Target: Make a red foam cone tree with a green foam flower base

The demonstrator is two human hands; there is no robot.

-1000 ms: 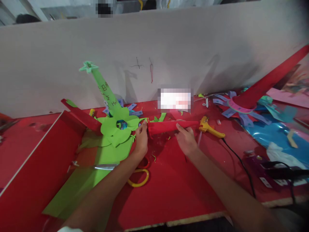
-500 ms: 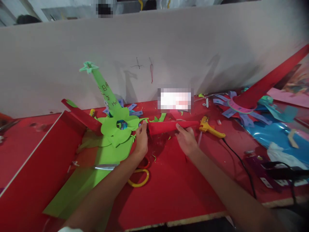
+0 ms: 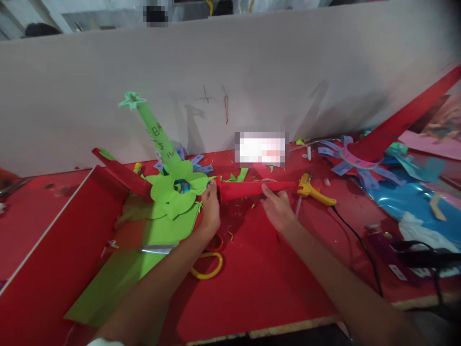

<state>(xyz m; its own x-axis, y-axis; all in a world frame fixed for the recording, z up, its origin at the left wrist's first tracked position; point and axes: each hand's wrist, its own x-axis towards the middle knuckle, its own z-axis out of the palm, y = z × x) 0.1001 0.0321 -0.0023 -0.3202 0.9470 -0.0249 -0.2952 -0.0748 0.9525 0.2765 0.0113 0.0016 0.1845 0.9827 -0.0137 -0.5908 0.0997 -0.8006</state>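
A narrow red cone (image 3: 245, 189), rolled from a sheet, lies sideways between my hands, its wide end to the left and its tip to the right. My left hand (image 3: 211, 206) is closed at the wide end, with the fingers behind partly hidden. Around the middle of the cone my right hand (image 3: 279, 206) is closed, thumb on top. Just left of my left hand is a green flower-shaped cutout (image 3: 162, 187) at the foot of a green lettered cone (image 3: 154, 129). Below my left wrist lie scissors (image 3: 207, 265) with red and yellow handles.
A yellow glue gun (image 3: 317, 193) with a black cord lies by the cone's tip. Green sheets (image 3: 118, 283) and a red board (image 3: 61, 240) are at left. A large red cone (image 3: 410, 113), blue plastic (image 3: 399, 204) and a purple box (image 3: 385, 254) stand right. A pale partition (image 3: 252, 72) runs behind.
My left hand has shifted very slightly left at the cone's wide end, where more of the red rim shows. My right hand and the things on the table look nearly the same.
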